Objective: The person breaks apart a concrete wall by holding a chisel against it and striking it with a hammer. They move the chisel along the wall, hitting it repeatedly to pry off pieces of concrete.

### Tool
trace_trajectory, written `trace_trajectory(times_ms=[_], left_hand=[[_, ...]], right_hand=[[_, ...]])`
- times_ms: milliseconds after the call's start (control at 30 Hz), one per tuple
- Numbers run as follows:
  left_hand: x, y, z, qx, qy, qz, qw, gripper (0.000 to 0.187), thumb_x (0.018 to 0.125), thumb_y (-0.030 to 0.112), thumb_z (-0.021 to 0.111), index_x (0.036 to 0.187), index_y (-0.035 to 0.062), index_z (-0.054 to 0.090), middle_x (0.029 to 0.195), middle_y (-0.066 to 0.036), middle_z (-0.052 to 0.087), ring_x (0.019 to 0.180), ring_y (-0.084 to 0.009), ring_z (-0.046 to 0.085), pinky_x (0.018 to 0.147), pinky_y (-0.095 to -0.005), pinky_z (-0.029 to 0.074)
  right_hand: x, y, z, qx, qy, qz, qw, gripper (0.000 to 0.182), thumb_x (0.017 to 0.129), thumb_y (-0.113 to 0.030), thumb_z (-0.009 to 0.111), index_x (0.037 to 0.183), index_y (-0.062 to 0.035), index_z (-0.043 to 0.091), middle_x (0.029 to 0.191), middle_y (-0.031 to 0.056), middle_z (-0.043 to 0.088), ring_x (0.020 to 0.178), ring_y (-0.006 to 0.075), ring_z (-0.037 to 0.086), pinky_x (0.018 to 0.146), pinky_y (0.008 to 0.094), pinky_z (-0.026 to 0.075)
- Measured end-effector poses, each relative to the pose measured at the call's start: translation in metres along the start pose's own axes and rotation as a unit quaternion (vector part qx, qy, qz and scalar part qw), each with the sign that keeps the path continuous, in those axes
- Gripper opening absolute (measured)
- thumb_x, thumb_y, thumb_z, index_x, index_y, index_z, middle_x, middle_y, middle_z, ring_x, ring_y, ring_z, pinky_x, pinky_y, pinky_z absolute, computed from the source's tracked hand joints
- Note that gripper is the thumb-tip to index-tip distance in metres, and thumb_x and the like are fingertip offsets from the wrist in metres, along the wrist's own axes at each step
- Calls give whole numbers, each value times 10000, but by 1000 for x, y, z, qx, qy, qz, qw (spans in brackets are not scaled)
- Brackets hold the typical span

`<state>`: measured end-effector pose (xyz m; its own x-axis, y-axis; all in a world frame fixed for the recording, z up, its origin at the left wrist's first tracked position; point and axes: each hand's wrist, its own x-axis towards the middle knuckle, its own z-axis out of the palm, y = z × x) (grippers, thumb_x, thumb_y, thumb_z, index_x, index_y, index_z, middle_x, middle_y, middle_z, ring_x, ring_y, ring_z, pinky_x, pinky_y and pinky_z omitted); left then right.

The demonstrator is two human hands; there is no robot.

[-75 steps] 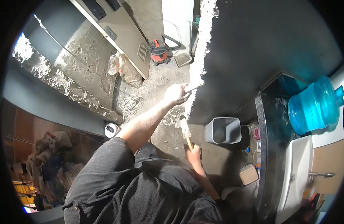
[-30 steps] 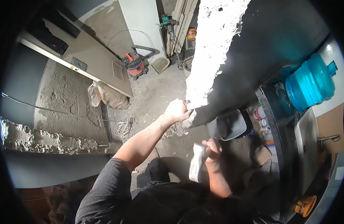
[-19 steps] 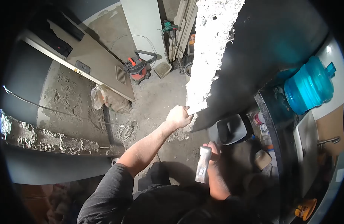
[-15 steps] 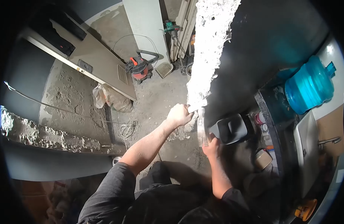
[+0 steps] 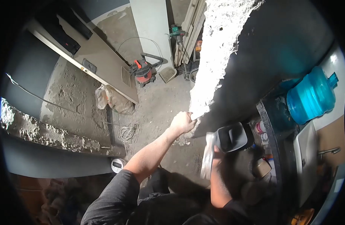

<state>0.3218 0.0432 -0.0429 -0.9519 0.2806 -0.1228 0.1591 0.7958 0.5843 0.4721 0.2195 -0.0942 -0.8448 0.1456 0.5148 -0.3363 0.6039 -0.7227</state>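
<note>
My left hand (image 5: 183, 123) is closed against the rough, brightly lit wall edge (image 5: 221, 48). What looks like a chisel (image 5: 195, 116) shows as a short pale piece at its fingers; the rest is hidden in the fist. Lower and to the right, my right hand (image 5: 216, 155) is wrapped round a pale, dusty hammer (image 5: 208, 154), smeared by motion. A gap separates the hammer from my left hand. Behind the right hand stands a grey plastic bin (image 5: 240, 138).
A red and black vacuum cleaner (image 5: 144, 72) stands on the dusty floor, near a coiled cable (image 5: 128, 133) and a filled sack (image 5: 118, 101). On the right are a blue water bottle (image 5: 311, 95), a sink (image 5: 305, 150) and a dark counter edge (image 5: 271, 135). A door (image 5: 105, 67) leans inward at left.
My right hand has swung the hammer down and back, away from my left hand. The left hand stays at the wall edge. The whole view has shifted slightly.
</note>
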Motion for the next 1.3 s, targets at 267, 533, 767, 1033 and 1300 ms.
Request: trace_trajectory(times_ms=[267,533,767,1033,1300], left_hand=[[-1,2,8,-13,63,-14,998,275,834,271,573,853,16,674,797,-252,651,792,-424,652,722,-466,542],[4,2,0,-31,57,7,998,276,834,276,569,861,23,677,773,-255,644,776,-418,653,710,-460,541],[0,5,3,-35,66,7,997,268,830,268,566,852,21,667,774,-242,646,770,-412,651,708,-463,535],[4,-3,14,-9,83,-3,997,271,830,268,568,866,24,680,799,-246,655,806,-412,655,745,-461,539],[0,7,15,-7,97,-41,994,263,826,265,575,855,32,692,817,-248,659,841,-416,656,764,-467,535]], right_hand=[[-4,11,13,60,0,83,995,201,758,-186,723,764,-33,592,679,179,597,656,394,624,567,415,469],[15,4,18,8,-51,95,994,293,772,-277,744,752,-32,585,655,178,589,630,357,637,558,404,471],[-2,41,41,81,-52,134,986,193,805,-146,645,704,-15,543,612,157,550,576,379,573,538,416,446],[-1,20,24,0,44,6,999,219,837,-201,684,802,8,626,666,156,618,589,344,621,545,425,478],[16,-10,14,67,36,36,996,180,911,-169,593,873,0,639,840,201,649,786,337,627,674,433,465]])
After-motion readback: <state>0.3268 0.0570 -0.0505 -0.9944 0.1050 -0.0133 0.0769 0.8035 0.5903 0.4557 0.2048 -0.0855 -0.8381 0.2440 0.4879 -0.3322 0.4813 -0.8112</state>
